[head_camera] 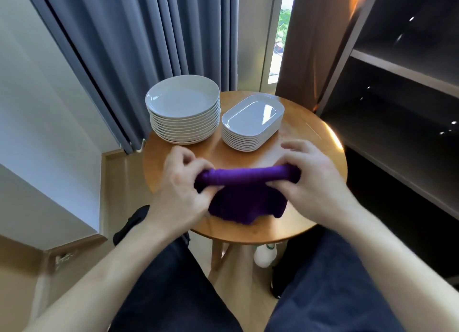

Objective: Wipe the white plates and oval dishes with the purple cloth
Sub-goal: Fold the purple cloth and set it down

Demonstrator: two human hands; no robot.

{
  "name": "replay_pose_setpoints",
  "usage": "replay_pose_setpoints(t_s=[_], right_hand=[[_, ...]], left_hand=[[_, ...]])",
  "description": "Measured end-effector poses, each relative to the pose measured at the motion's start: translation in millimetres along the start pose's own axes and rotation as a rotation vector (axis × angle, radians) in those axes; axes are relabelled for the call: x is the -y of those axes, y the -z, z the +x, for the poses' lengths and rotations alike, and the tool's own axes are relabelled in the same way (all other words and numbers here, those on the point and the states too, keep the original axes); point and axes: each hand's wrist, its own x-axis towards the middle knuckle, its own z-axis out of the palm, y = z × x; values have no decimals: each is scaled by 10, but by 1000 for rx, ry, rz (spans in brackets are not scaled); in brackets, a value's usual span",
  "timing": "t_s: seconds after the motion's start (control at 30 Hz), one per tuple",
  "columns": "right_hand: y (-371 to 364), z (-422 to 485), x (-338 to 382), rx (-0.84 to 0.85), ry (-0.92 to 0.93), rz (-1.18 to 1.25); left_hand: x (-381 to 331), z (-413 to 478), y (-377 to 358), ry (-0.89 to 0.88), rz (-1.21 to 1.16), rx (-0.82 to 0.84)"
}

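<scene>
Your left hand point(182, 182) and right hand point(310, 180) each pinch an end of the cloth point(246, 195), readying it; next, take the top plate point(182, 97).

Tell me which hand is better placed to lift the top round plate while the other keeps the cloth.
Probably the left. The left hand is in front of the round plates; the right hand is in front of the oval dishes. Both grip the purple cloth; the right could keep it.
</scene>
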Motion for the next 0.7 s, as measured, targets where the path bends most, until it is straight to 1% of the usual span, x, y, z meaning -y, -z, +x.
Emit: replay_pose_setpoints(t_s=[0.03, 0.1, 0.13, 0.2, 0.27, 0.37, 0.4, 0.47, 0.53, 0.6, 0.67, 0.7], right_hand=[[100, 19, 6, 2, 0, 153], [306, 44, 46, 35, -16, 514], [375, 49, 68, 39, -14, 658], [401, 67, 53, 32, -25, 811], [311, 105, -24, 34, -89, 833], [89, 127, -171, 31, -213, 759], [28, 123, -207, 5, -210, 704], [-42, 125, -248, -61, -126, 565], [-51, 119, -245, -83, -51, 466], [-1, 108, -231, -13, -21, 456], [56, 123, -227, 116, -31, 532], [73, 130, -229, 154, -54, 598]], left_hand=[[-32, 49, 89, 22, -124, 2], [-125, 155, 267, 104, -502, 79], [-165, 202, 322, 136, -624, 86], [-199, 269, 334, 196, -727, 58], [-200, 286, 238, 274, -801, 67], [-155, 229, 42, 369, -858, 109], [-133, 210, 0, 377, -845, 117], [-82, 187, -44, 351, -774, 129], [-18, 176, -44, 321, -691, 140], [9, 189, 6, 322, -656, 148], [50, 227, 46, 349, -724, 169], [66, 243, 49, 363, -777, 185]])
